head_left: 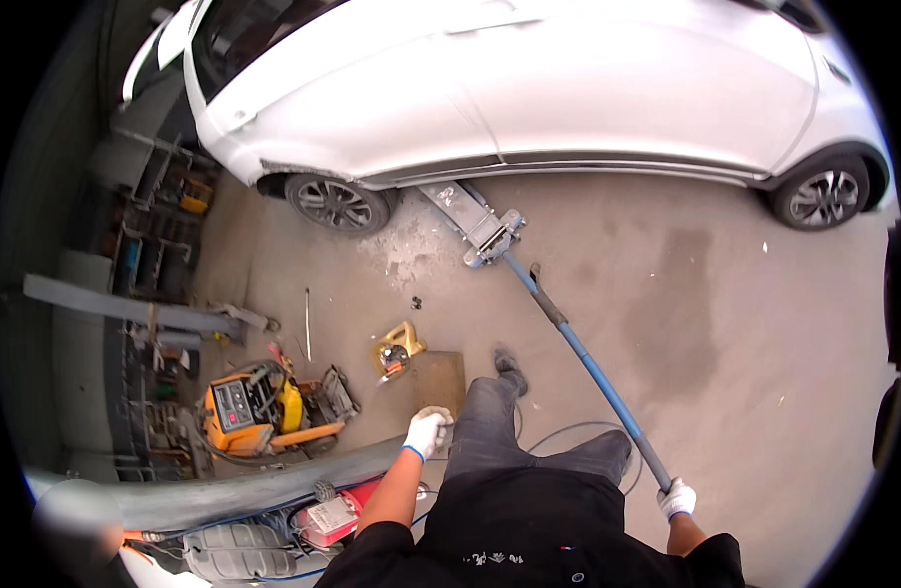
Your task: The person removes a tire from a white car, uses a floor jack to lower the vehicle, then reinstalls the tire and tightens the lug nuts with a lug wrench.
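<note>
My right hand (pixel 677 498), in a white glove, is wrapped round the end of a long blue jack handle (pixel 604 384). The handle slants up and left to a grey-blue floor jack (pixel 482 233), whose front end is hidden under the side of a white car (pixel 607 108). In a white glove with a blue cuff edge, my left hand (pixel 429 431) hangs beside my leg with its fingers curled in. Nothing shows in it. Under it on the floor lies a brown board (pixel 439 380), next to a yellow jug (pixel 400 338).
An orange wheeled machine (pixel 237 407) with cables stands at the left, near shelves of tools (pixel 161 245). A grey beam (pixel 127 302) juts in there. Behind my left arm are a red container (pixel 338 514) and a grey ribbed case (pixel 237 551). A thin hose (pixel 578 424) runs by my feet.
</note>
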Demonstrator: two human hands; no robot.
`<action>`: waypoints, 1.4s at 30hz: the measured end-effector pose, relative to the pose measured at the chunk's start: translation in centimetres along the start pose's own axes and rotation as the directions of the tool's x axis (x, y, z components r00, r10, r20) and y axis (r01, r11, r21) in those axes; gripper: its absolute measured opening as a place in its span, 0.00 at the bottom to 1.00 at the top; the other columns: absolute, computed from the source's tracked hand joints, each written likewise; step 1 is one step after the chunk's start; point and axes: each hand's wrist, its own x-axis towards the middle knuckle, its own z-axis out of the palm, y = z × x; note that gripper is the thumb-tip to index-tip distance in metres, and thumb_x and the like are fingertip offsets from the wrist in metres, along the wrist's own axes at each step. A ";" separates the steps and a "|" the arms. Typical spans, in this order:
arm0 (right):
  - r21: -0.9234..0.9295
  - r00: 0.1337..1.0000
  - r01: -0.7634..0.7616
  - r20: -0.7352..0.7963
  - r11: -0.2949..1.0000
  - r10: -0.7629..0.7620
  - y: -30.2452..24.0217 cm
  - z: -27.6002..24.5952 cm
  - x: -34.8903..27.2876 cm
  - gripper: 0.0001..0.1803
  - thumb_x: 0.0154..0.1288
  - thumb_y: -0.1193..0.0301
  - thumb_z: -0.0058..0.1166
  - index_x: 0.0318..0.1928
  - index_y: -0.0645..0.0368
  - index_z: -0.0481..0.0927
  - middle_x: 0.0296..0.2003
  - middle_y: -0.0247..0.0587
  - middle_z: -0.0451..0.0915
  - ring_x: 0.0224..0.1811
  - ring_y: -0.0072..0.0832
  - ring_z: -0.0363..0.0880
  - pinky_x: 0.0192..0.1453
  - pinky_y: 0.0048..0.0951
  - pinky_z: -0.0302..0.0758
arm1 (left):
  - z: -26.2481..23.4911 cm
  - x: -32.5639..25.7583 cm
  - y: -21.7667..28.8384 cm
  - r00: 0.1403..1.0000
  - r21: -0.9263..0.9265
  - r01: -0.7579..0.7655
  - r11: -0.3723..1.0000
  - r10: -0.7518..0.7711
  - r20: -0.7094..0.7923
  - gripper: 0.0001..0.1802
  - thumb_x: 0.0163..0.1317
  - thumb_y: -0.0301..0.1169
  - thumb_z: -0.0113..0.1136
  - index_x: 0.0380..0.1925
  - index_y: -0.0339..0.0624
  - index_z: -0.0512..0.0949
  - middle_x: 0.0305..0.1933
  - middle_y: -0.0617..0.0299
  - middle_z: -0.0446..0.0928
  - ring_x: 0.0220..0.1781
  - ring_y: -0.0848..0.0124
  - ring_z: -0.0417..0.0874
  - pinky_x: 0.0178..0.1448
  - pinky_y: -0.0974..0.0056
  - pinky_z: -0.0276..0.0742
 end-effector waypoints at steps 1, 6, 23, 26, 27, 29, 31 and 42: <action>-0.043 0.999 -0.033 0.026 0.999 0.034 -0.8 -1.5 -0.6 0.22 0.53 0.54 0.63 0.40 0.58 0.77 0.34 0.52 0.84 0.38 0.49 0.85 0.45 0.46 0.81 | -0.8 1.3 0.3 0.999 -0.118 0.030 0.993 -0.027 0.025 0.10 0.56 0.21 0.52 0.35 0.43 0.79 0.29 0.63 0.78 0.17 0.77 0.67 0.17 0.71 0.58; -0.255 0.954 -0.246 0.107 0.935 0.280 -10.2 -10.4 -2.3 0.37 0.50 0.45 0.65 0.53 0.60 0.76 0.48 0.54 0.83 0.50 0.47 0.83 0.56 0.43 0.79 | -6.8 9.1 4.9 0.942 -0.589 0.263 0.764 -0.072 0.328 0.12 0.58 0.21 0.49 0.38 0.46 0.79 0.33 0.60 0.80 0.19 0.76 0.66 0.18 0.72 0.58; -0.020 0.963 0.104 0.253 0.994 -0.096 -71.1 -30.2 24.6 0.22 0.60 0.55 0.57 0.46 0.59 0.84 0.37 0.51 0.85 0.37 0.42 0.85 0.40 0.41 0.80 | -31.4 31.1 34.3 0.951 -0.810 0.118 0.574 0.168 0.258 0.13 0.57 0.19 0.50 0.39 0.45 0.78 0.33 0.60 0.79 0.26 0.71 0.78 0.23 0.69 0.69; -0.143 0.945 0.251 0.251 0.957 -0.210 -85.3 -30.0 30.5 0.24 0.60 0.52 0.56 0.45 0.58 0.86 0.39 0.52 0.86 0.41 0.44 0.87 0.44 0.42 0.81 | -37.6 33.9 41.3 0.997 -0.610 -0.006 0.793 0.052 0.058 0.07 0.65 0.32 0.56 0.37 0.43 0.79 0.25 0.62 0.77 0.21 0.73 0.75 0.21 0.69 0.67; -0.156 0.931 0.314 0.243 0.936 -0.272 -90.9 -30.7 31.7 0.24 0.60 0.52 0.56 0.45 0.58 0.85 0.39 0.52 0.86 0.41 0.44 0.87 0.45 0.42 0.81 | -39.5 35.2 43.3 0.998 -0.580 -0.019 0.814 0.051 0.038 0.09 0.67 0.37 0.58 0.36 0.43 0.79 0.23 0.63 0.76 0.19 0.74 0.74 0.20 0.69 0.66; -0.144 0.891 0.434 0.210 0.889 -0.402 -103.5 -32.4 32.7 0.24 0.61 0.52 0.55 0.46 0.59 0.85 0.39 0.52 0.86 0.41 0.43 0.87 0.46 0.42 0.81 | -44.0 39.2 46.4 0.999 -0.623 -0.045 0.781 0.054 -0.005 0.12 0.68 0.38 0.57 0.41 0.42 0.79 0.22 0.65 0.74 0.18 0.75 0.72 0.19 0.69 0.65; -0.049 0.842 0.523 0.186 0.851 -0.507 -115.3 -34.6 31.3 0.24 0.61 0.52 0.55 0.46 0.59 0.85 0.39 0.52 0.86 0.42 0.43 0.86 0.47 0.41 0.80 | -47.7 42.9 49.2 0.997 -0.625 -0.068 0.778 0.077 -0.012 0.15 0.70 0.40 0.55 0.45 0.41 0.80 0.21 0.66 0.73 0.17 0.76 0.70 0.19 0.69 0.64; 0.704 0.911 0.155 0.170 0.693 -0.377 -152.8 -24.4 26.8 0.22 0.64 0.55 0.55 0.46 0.61 0.82 0.33 0.43 0.85 0.33 0.31 0.83 0.36 0.35 0.78 | -68.6 73.6 69.9 0.900 0.048 -0.260 0.965 0.224 0.375 0.18 0.59 0.22 0.47 0.48 0.38 0.79 0.37 0.61 0.82 0.23 0.77 0.73 0.23 0.70 0.68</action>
